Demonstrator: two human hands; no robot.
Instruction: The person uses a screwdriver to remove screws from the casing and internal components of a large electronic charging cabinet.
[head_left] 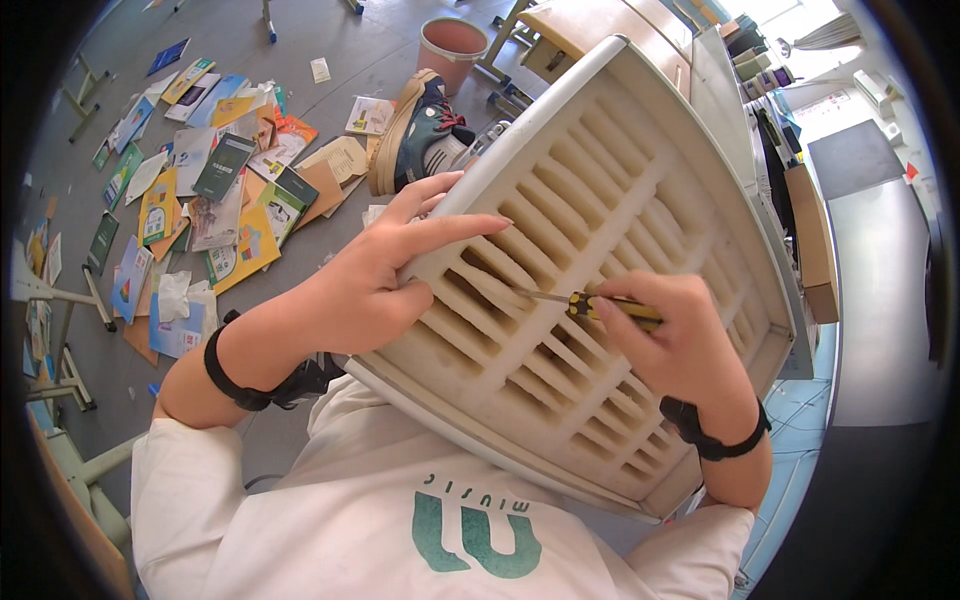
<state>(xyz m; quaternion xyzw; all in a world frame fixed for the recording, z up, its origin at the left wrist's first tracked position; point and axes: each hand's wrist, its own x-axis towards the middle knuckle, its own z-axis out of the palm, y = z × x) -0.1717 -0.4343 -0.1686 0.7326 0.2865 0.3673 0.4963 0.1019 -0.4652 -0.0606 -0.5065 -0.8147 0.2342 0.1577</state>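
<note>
A large off-white slatted panel (632, 208) with a raised rim leans tilted against my torso. Dark gaps show between some of its slats. In my right hand (660, 325) is a screwdriver (582, 305) with a yellow and black handle, its thin metal shaft pointing left over the slats. Whether the tip touches a slat, I cannot tell. My left hand (385, 265) lies across the panel's left rim, fingers spread and index finger stretched over the slats. Its far fingertips are partly hidden.
Several books and papers (225, 165) lie scattered on the grey floor at left. A pinkish bucket (453, 50) stands beyond a dark sneaker (412, 135). Wooden-topped desks (600, 30) stand behind the panel, with a cardboard box (812, 245) at right.
</note>
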